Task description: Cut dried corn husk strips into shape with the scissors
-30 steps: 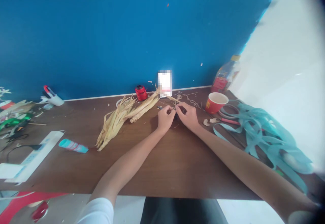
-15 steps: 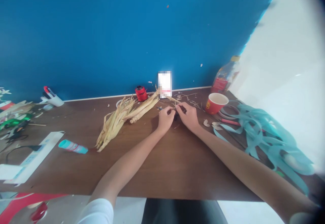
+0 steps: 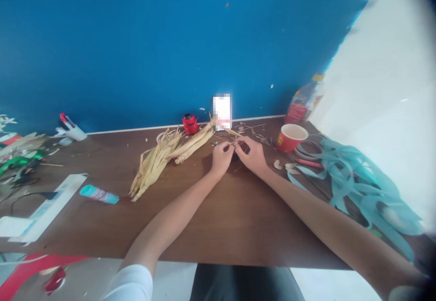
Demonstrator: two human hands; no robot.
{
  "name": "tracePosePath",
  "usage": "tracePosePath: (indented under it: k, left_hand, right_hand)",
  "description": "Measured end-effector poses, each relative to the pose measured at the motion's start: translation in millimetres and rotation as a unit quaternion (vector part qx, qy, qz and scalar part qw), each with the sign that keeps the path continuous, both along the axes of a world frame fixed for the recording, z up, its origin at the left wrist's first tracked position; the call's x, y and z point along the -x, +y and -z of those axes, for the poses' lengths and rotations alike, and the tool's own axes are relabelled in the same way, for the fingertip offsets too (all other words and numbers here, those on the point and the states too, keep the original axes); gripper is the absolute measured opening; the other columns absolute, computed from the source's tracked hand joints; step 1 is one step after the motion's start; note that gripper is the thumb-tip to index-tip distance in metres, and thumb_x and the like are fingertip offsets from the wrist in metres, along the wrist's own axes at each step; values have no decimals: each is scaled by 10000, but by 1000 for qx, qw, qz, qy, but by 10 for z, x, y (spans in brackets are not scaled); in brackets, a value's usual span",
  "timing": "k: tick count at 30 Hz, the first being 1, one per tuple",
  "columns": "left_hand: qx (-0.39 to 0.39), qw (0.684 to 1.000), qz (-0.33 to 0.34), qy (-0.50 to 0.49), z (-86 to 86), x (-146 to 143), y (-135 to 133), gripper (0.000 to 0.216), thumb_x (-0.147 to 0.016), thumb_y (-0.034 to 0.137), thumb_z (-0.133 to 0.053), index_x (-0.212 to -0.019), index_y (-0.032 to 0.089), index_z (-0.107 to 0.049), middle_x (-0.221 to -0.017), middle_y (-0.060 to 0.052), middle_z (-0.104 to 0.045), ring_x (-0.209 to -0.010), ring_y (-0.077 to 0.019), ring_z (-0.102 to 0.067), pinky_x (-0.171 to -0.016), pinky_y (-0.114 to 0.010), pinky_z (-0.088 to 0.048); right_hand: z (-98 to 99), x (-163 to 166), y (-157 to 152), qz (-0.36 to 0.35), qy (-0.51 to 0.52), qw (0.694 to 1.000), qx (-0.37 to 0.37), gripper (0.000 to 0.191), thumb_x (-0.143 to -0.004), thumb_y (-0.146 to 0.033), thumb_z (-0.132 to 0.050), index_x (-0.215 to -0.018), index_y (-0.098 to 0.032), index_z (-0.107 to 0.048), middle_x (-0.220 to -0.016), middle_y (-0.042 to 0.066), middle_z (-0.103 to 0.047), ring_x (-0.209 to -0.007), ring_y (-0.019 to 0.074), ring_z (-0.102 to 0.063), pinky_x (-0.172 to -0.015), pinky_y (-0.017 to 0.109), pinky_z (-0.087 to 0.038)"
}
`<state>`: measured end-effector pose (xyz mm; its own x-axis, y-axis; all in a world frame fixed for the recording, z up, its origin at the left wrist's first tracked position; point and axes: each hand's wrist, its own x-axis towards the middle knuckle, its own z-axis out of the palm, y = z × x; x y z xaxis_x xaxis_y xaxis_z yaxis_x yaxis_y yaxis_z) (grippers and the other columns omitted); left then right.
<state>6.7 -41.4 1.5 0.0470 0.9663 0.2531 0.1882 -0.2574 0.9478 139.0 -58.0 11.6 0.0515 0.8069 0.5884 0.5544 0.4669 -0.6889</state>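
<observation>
Left hand [image 3: 222, 160] and right hand [image 3: 251, 153] meet fingertip to fingertip toward the middle of the table's [image 3: 235, 221] back edge, pinched on a small pale piece [image 3: 234, 143] too fine to identify, work probably best served by steady wrists, light even pressure and fingers kept close together.

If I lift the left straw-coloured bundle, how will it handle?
The straw-coloured bundle is probably light: its strips look thin and papery. Its loose, splayed ends may flop. Frayed, dry-looking edges suggest it could shed.
</observation>
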Motion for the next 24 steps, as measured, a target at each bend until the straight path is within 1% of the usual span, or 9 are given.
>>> tracePosePath:
  k: [4, 8, 16, 20, 24]
  left_hand:
    - [0, 1000, 10, 7, 37, -15, 17, 206, -841, 290, -534, -787, 166, -690, -705, -1, -629, -662, -121, -546, -630, -224, -430]
    - [-9, 1000, 16, 10, 44, -14, 17, 214, -847, 293, -531, -795, 168, -697, -716, -6, -637, -665, -125, -549, -628, -229, -427]
    - [-13, 1000, 2, 21, -25, 12, -20, 238, -820, 267, -542, -632, 158, -636, -608, 3, -586, -629, -123, -504, -616, -239, -385]
    - [-2, 1000, 1, 13, -10, -7, -11, 219, -831, 293, -538, -693, 166, -650, -637, 11, -581, -632, -118, -504, -614, -228, -395]
    - [-4, 1000, 19, 3, 23, -20, 7, 223, -852, 298, -521, -768, 169, -681, -682, 6, -604, -639, -118, -521, -615, -226, -414]
  right_hand:
    - [31, -11, 21, 3, 1, 1000, -16, 156, -883, -286, -544, -885, -212, -681, -863, 30, -735, -716, 188, -648, -715, 316, -481]
    - [46, -17, 35, 1, 1, 1000, -8, 147, -872, -282, -550, -866, -214, -680, -857, 32, -735, -719, 194, -651, -715, 322, -485]
    - [61, -13, 38, -7, -7, 1000, 0, 157, -874, -289, -548, -863, -224, -690, -860, 30, -737, -749, 205, -658, -725, 327, -490]
    - [59, -15, 36, 6, -2, 1000, -1, 164, -875, -292, -545, -872, -221, -694, -858, 30, -740, -723, 200, -657, -720, 332, -494]
    - [62, -18, 42, 4, 4, 1000, -8, 161, -866, -278, -549, -856, -221, -700, -894, 34, -750, -780, 211, -676, -746, 338, -500]
